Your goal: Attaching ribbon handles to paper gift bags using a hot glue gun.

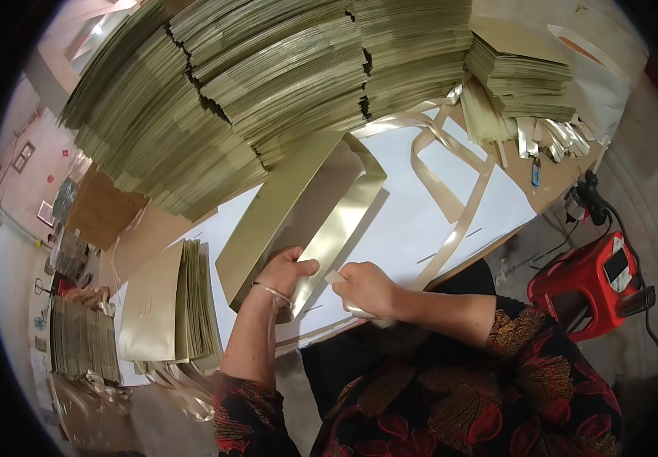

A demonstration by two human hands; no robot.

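Observation:
A long gold paper box (279, 206), its open side showing a pale inside, lies slanted in front of me. At its near end my left hand (287, 273) is closed on the box wall, with the thumb over the edge and the other fingers partly hidden inside. Just right of it, my right hand (371, 289) is closed in a fist around a pale gold ribbon (455, 236). A short flat end sticks out by the fingers. The ribbon runs from under the right forearm to the back right, where it loops on the white sheet (397, 164).
High stacks of flat gold paper pieces (283, 84) fill the back. A smaller stack (523, 76) and ribbon pieces (554, 141) are at back right. Folded gold pieces (161, 305) with ribbons stand at left. A red device (580, 286) with a cable is off the table's right edge.

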